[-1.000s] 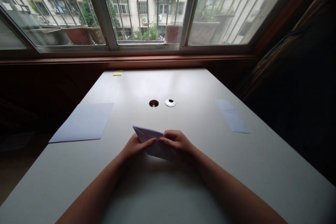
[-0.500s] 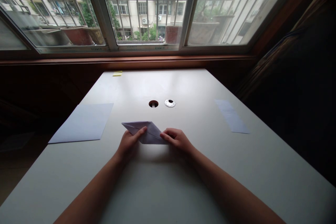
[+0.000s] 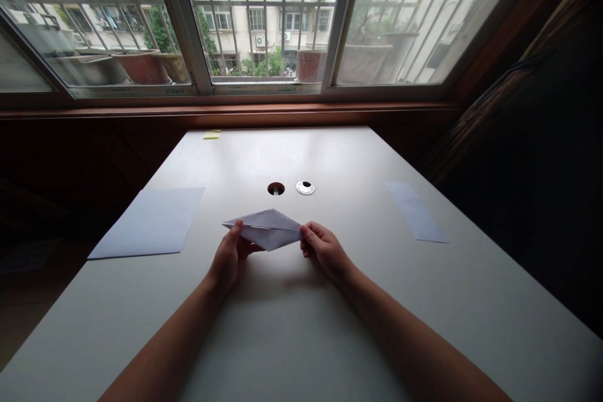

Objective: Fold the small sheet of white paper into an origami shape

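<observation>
A folded white paper (image 3: 266,228), pointed at both ends, is held just above the white table (image 3: 301,326) in front of me. My left hand (image 3: 229,259) pinches its left end, thumb on top and fingers beneath. My right hand (image 3: 324,251) grips its right end with curled fingers. The fold's long edge runs roughly left to right between the two hands.
A flat white sheet (image 3: 151,221) lies at the table's left edge. A narrow paper strip (image 3: 415,211) lies on the right. A cable hole (image 3: 276,188) and its round cap (image 3: 305,187) sit mid-table; a yellow note (image 3: 211,135) lies at the far edge under the barred window.
The folded paper has been turned and lifted from lying under both hands to being held level between them. The hands have moved apart, each to one end.
</observation>
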A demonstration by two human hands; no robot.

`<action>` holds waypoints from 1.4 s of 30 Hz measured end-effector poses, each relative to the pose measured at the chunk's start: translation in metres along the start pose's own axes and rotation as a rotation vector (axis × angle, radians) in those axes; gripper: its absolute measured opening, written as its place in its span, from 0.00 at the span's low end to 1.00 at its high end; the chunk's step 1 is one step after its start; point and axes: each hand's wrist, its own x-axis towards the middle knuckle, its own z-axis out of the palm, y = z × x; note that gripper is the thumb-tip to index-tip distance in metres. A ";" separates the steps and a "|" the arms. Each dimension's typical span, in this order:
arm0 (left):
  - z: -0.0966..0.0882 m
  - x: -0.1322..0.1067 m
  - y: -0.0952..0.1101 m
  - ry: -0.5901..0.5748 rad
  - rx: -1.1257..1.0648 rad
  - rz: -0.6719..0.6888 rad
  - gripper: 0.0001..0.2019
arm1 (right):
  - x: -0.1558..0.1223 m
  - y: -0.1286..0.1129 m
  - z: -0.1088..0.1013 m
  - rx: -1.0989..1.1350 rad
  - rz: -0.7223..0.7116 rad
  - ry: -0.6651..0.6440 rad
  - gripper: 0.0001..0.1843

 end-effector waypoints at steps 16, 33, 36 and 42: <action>-0.003 0.001 0.017 -0.197 -0.045 -0.221 0.34 | 0.007 -0.004 -0.029 -0.289 0.033 -0.177 0.23; 0.013 -0.013 0.014 -0.507 0.788 -0.058 0.22 | 0.008 0.001 -0.026 -0.362 -0.075 -0.149 0.23; 0.013 -0.012 0.011 -0.471 0.818 -0.060 0.18 | 0.008 0.001 -0.025 -0.308 -0.088 -0.138 0.22; 0.009 -0.008 0.006 -0.268 0.705 -0.060 0.19 | 0.011 0.003 -0.023 -0.220 -0.136 -0.146 0.24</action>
